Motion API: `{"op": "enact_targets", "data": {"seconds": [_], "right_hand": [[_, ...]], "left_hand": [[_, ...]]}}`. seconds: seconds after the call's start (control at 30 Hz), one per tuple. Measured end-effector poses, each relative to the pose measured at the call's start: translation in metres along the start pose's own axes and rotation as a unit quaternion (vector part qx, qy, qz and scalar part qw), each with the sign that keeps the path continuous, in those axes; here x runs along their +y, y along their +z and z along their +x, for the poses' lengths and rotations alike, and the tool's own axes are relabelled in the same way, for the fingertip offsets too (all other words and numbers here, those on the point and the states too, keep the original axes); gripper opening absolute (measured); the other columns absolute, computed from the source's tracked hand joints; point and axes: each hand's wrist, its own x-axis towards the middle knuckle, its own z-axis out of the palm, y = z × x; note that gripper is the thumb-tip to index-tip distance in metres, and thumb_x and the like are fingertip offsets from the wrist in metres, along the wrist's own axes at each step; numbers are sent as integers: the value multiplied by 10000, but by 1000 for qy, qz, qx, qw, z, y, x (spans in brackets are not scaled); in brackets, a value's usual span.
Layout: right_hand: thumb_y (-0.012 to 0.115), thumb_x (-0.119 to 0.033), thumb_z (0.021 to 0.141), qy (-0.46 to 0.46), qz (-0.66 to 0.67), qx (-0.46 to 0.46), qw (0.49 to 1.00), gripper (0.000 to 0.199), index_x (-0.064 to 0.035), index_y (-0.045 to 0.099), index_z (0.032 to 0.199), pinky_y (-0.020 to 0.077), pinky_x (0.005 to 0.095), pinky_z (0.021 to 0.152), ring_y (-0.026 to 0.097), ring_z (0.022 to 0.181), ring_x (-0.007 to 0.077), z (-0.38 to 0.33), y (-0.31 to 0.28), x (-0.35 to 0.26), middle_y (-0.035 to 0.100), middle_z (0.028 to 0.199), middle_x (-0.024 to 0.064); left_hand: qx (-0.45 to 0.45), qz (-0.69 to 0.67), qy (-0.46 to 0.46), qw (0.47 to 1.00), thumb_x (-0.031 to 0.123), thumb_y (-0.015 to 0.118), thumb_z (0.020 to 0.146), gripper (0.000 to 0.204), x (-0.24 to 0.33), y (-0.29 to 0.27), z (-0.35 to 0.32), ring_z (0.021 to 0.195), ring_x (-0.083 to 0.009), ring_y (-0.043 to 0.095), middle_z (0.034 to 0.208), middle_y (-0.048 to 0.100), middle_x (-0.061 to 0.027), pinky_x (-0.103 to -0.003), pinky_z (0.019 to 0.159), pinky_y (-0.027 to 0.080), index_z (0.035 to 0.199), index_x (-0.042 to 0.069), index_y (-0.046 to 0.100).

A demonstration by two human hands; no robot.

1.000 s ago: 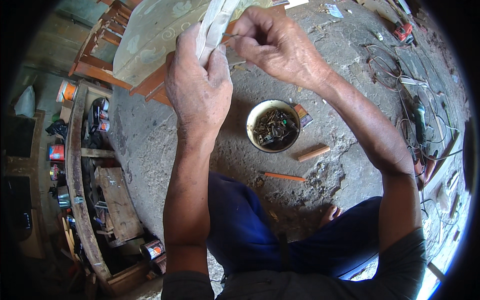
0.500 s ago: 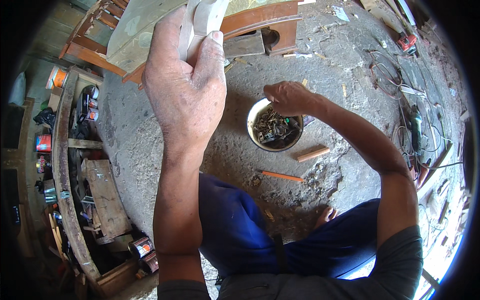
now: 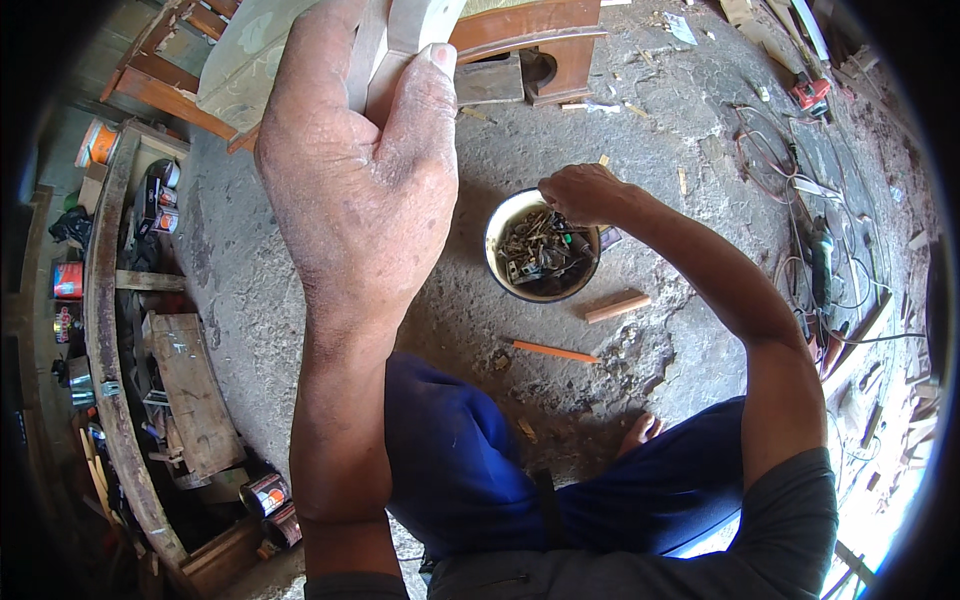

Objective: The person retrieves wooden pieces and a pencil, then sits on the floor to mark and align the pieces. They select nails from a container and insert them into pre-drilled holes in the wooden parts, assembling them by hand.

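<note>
My left hand [image 3: 360,170] is raised close, its thumb and fingers closed around a pale piece of wood [image 3: 408,35] whose upper end runs out of the picture. Below and to the right stands a white enamel pot [image 3: 499,222] with a dark rim. Loose metal hardware [image 3: 545,248], with thin pieces like nails or screws, fills its lower part. My right hand [image 3: 585,193] is over the pot's far right rim with its fingers curled inward. Its fingertips face away, so anything between them is hidden.
An orange pencil [image 3: 555,351] and a short wooden piece [image 3: 618,307] lie on the rough floor. Wooden furniture [image 3: 540,40] stands ahead. On the right are a green power tool [image 3: 822,265], cables and a red tool [image 3: 810,94]. A wooden frame [image 3: 105,300] with cans lies left.
The view has shifted a little, so the floor items sit slightly further left. My left hand with the wood appears closer and larger. My right hand stays at the pot.
</note>
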Motion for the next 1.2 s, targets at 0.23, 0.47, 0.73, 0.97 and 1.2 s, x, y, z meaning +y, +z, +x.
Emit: {"op": "enact_targets", "data": {"seconds": [0.23, 0.47, 0.73, 0.97, 1.2], "right_hand": [[654, -70, 849, 2, -60, -96, 994, 161, -107, 734, 983, 551, 484, 779, 720, 958, 329, -1, 5, 0, 730, 933, 127], [682, -104, 799, 44, -53, -109, 992, 134, -76, 762, 903, 576, 475, 771, 739, 920, 336, -7, 3, -1, 749, 924, 154], [676, -175, 833, 109, 14, -21, 994, 143, -98, 771, 907, 592, 471, 754, 754, 905, 336, 7, 35, 6, 762, 910, 156], [661, -205, 850, 58, 5, 42, 997, 128, -175, 765, 919, 587, 459, 740, 743, 868, 307, 1, 47, 9, 757, 893, 98], [686, -231, 863, -47, 163, 99, 980, 132, -118, 727, 917, 576, 406, 733, 725, 793, 232, 2, 20, 27, 743, 856, 68]], "left_hand": [[-22, 1, 130, 991, 52, 714, 952, 372, -26, -1, 4, 989, -142, 682, 1144, 717, -123, -285, 850, 576, 1305, -24, 625], [-15, -6, 94, 995, 46, 709, 955, 374, -25, 0, -5, 993, -138, 679, 1147, 716, -121, -282, 856, 570, 1311, -22, 620], [-15, -17, 71, 997, 39, 703, 958, 376, -23, 2, -4, 998, -134, 676, 1150, 716, -118, -280, 863, 564, 1318, -21, 614], [-13, -27, 50, 998, 32, 697, 960, 379, -18, 4, -2, 1002, -130, 673, 1153, 716, -116, -277, 869, 559, 1324, -20, 609], [-7, -34, 36, 999, 26, 692, 963, 381, -23, 5, 0, 1005, -127, 669, 1157, 716, -114, -275, 875, 553, 1331, -19, 604]]}}
